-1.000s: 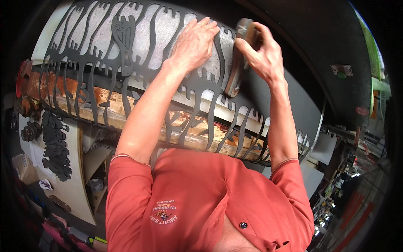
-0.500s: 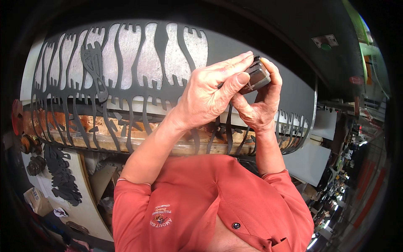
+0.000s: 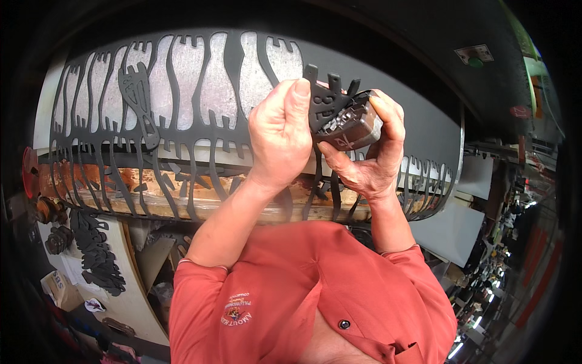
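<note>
My left hand [image 3: 279, 130] is closed on a flat black piece [image 3: 324, 100] with prongs and small cut-out holes, thumb on its face. My right hand [image 3: 379, 151] grips a block-like metal cutting die [image 3: 354, 130] with a chalk-like mark on its side. The piece stands tilted up at the die's open face, where small shiny metal parts show. Whether its lower end still touches the die, I cannot tell. Below both hands lies a black sheet [image 3: 233, 136] with rows of cut-out openings. A similar cut black piece [image 3: 136, 97] rests on it at the left.
Pale board [image 3: 215, 79] shows through the openings. Strips of the sheet hang over a worn wooden edge [image 3: 242, 203] dotted with black scraps. Cut black pieces [image 3: 100, 258] are heaped at the lower left. A dark machine part with a green button [image 3: 476, 62] overhangs the far right.
My left hand has moved from flat across the die to a pinch on the black piece, tilting it up out of the die. In my right hand the die has turned, showing its open face.
</note>
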A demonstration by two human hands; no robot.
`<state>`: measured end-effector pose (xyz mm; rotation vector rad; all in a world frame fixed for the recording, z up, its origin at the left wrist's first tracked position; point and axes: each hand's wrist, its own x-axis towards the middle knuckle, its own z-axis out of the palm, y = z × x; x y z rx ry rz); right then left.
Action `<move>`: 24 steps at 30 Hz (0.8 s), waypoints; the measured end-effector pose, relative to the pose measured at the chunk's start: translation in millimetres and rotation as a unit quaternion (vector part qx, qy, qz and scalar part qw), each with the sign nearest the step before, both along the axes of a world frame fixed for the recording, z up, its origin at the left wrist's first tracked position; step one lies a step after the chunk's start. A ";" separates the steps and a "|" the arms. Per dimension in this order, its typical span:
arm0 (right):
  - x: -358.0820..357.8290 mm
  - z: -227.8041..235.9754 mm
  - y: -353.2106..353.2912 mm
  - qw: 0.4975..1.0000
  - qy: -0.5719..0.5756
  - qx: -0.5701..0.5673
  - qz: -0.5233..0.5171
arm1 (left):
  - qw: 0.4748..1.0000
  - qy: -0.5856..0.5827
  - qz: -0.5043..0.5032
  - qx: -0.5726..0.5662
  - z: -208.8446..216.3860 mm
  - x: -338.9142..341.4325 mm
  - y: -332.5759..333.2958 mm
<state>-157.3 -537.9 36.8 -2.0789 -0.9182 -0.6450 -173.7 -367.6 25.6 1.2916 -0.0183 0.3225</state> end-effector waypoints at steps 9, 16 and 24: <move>-3.6 -4.6 -6.8 1.000 0.010 0.011 0.000 | 0.996 0.011 -0.034 0.084 -10.0 -11.2 16.4; -4.4 -8.7 -7.7 1.000 0.009 0.024 0.004 | 0.996 0.065 -0.059 -0.023 -24.9 -11.3 9.9; -9.6 -17.4 -18.9 0.996 0.031 0.079 0.025 | 0.969 0.043 0.136 -0.200 -39.9 19.0 98.7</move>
